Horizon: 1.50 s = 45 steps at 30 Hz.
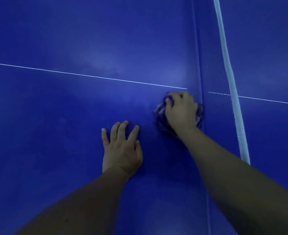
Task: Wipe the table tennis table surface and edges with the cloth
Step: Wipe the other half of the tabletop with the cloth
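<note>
Right hand gripped the bunched cloth, fingers curled over it, pressing it onto the blue table just beside the net. Left hand lay flat nearby, fingers spread, below the thin white line.

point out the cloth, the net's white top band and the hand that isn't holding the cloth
cloth (160, 110), head view, on the pale bunched folds left of the gripping fingers
net's white top band (234, 92), head view, on the band's middle stretch
left hand (122, 150), head view, on the back of the hand
</note>
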{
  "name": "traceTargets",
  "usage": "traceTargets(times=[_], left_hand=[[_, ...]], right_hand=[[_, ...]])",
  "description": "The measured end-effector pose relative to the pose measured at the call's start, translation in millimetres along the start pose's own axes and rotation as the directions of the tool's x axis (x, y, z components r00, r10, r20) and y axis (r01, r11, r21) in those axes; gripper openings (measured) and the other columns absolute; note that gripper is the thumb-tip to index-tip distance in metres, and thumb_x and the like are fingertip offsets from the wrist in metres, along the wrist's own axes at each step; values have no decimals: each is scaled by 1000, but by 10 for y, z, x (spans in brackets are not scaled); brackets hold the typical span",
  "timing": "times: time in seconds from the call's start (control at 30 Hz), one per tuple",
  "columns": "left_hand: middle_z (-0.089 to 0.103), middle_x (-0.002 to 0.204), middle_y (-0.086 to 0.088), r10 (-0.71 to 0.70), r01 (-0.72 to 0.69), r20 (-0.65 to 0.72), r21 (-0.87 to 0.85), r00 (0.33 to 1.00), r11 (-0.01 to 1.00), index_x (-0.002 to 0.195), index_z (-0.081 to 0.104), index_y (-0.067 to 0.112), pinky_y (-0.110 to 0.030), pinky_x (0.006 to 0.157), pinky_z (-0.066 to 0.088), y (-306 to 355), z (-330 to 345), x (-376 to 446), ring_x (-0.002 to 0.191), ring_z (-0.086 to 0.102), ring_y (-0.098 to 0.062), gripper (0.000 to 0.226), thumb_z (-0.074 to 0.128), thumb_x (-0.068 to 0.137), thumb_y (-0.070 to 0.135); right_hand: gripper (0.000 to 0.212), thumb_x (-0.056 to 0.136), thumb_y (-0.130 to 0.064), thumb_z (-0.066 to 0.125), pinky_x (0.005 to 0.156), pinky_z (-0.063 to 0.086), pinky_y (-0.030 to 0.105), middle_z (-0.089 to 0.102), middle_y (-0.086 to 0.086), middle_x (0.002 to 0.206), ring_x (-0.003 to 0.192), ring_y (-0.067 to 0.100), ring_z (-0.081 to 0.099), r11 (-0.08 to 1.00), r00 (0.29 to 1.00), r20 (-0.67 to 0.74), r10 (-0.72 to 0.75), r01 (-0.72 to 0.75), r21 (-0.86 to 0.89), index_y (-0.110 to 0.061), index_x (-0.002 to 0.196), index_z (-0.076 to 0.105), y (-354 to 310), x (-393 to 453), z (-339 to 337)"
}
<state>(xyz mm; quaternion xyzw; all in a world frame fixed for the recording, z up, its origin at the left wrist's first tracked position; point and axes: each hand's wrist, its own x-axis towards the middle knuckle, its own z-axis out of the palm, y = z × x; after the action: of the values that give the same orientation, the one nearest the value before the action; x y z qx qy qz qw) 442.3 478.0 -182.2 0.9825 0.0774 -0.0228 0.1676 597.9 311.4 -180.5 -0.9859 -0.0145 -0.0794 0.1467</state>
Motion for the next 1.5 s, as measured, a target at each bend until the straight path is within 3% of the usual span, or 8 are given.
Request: traceTargets(times=[0.07, 0.23, 0.4, 0.6, 0.97, 1.1, 1.3, 1.5], left_hand=[[34, 157, -7, 3, -3, 25, 1, 1000, 1000, 148, 46, 26, -61, 122, 2, -15, 9, -4, 149, 20, -29, 50, 40, 98, 35], [35, 155, -9, -18, 15, -27, -105, 999, 994, 146, 43, 14, -58, 123, 1, 28, -20, -22, 146, 24, -28, 53, 48, 96, 27], [47, 142, -14, -33, 22, -48, -203, 998, 979, 128, 57, 7, -60, 121, 6, 35, -85, -26, 139, 36, -34, 50, 44, 84, 25], [46, 142, -13, 55, -50, 15, -222, 998, 974, 127, 63, 7, -57, 120, 7, -113, -189, -44, 139, 35, -31, 39, 62, 89, 15], [54, 140, -21, 93, -88, 87, -66, 992, 994, 130, 64, 5, -62, 115, 31, -493, -290, -2054, 131, 50, -42, 54, 42, 85, 24], [56, 140, -18, 62, -61, 57, -22, 996, 998, 128, 67, 8, -62, 112, 35, -675, -263, -2844, 131, 51, -39, 54, 38, 87, 27], [56, 140, -15, 22, -24, 26, 61, 999, 998, 129, 68, 12, -55, 113, 25, -1046, -267, -3699, 133, 48, -34, 52, 39, 89, 28], [52, 144, -18, 4, -4, 0, -21, 1000, 1000, 132, 64, 10, -59, 116, 31, -1239, -273, -3893, 134, 47, -39, 50, 38, 93, 25]], right_hand=[[32, 101, -37, 49, 94, 38, 45, 55, 10, 123, 115, 33, 50, 993, 994, -4, 113, -113, -27, -23, 123, 66, -139, 281, 91], [28, 98, -36, 53, 93, 36, 42, 58, 4, 118, 114, 29, 52, 958, 949, 131, -285, 277, 78, -28, 119, 69, -574, 257, 192], [25, 91, -36, 62, 79, 41, 44, 59, 5, 103, 94, 30, 57, 894, 886, 141, -441, 419, 160, -26, 112, 72, -355, -616, -72], [26, 97, -36, 57, 81, 36, 40, 56, 3, 108, 99, 29, 52, 987, 979, 122, -162, 158, 40, -26, 118, 69, -208, -1207, -260], [24, 94, -39, 58, 71, 40, 38, 55, -3, 98, 84, 20, 51, 875, 857, 192, -479, 447, 185, -30, 111, 70, -133, -3419, -664], [20, 93, -34, 61, 69, 45, 42, 56, 2, 97, 82, 28, 56, 947, 938, 144, -314, 298, 124, -25, 107, 72, -187, -3329, -609], [33, 100, -40, 52, 96, 40, 46, 55, 12, 127, 116, 36, 51, 989, 987, 94, 130, -136, 56, -25, 125, 66, -825, -2259, -240], [31, 99, -39, 50, 91, 39, 44, 56, 6, 122, 110, 32, 53, 942, 920, 203, -336, 328, 73, -27, 122, 69, -1408, -2587, -89]])
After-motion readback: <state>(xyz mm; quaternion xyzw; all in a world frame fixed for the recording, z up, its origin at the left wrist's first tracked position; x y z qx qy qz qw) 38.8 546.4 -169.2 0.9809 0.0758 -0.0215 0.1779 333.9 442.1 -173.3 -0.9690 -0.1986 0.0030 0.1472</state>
